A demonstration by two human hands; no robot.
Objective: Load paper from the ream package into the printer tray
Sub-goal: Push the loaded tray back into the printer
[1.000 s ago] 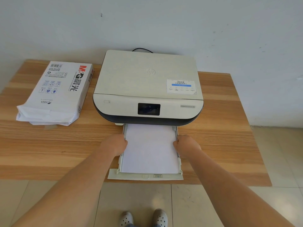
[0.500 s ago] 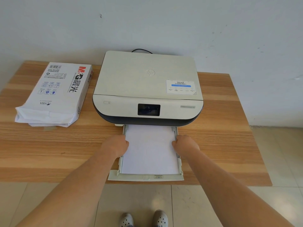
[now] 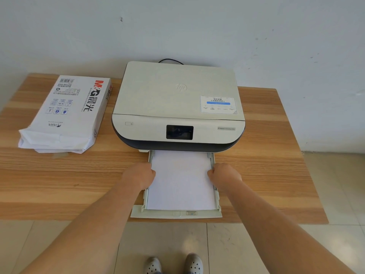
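The paper stack lies flat in the pulled-out printer tray, its long axis running straight from the person toward the printer, with the far end already under the printer's dark front lip and the near end just short of the tray's front wall. It is plain white, its edges look squared, and it fills the tray nearly side to side between the pale rails. The left hand sits at the stack's left edge and the right hand at its right edge, directly opposite each other about midway along the exposed length, so neither is nearer; the stack lies between the two grips. Both grips are curled, knuckles up, with fingertips at the paper's edges or the side rails; whether they pinch the paper, the guides or the tray wall I cannot tell. Judging from this, the next move is likely a push along that long axis, and even pressure from both sides would keep it straight. On the counter, well apart to the left, rests the opened ream package.
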